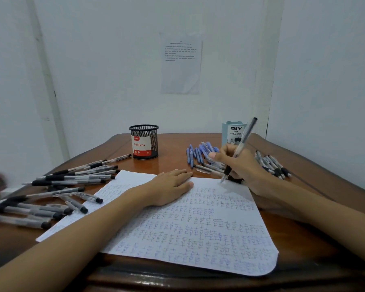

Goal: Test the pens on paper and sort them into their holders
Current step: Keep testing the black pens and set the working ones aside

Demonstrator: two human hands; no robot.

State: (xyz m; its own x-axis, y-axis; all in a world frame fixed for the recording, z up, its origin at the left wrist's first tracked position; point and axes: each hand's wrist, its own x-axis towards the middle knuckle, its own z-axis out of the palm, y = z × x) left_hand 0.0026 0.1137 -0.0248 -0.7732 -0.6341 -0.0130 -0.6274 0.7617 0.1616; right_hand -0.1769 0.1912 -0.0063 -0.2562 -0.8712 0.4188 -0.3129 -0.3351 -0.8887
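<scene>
"At the top right corner of the paper (198, 228), your right hand (242, 165) pinches a black-grip pen (243, 142) in a writing hold, with the tip down at the sheet."

"And my left?"

"Your left hand (171, 186) lies flat with its fingers straight. It presses the paper down near its far edge and grasps nothing."

"How does the pen lie?"

"Its long axis slants. The tip points toward you and a little left, and the tail leans up, away and to the right, crossing in front of the pale blue organizer (232, 131)."

"So where does it go once it has marked?"

"Judging from here, into one of two holders on the bench (177, 163). The organizer stands just behind your right hand, so that is a short push forward along the pen's own lean. The black mesh cup (144, 142) stands well to the left, beyond the fingertips of your left hand. That hand is nearer the cup, but it is pinning the sheet. I cannot tell which holder takes this pen."
</scene>
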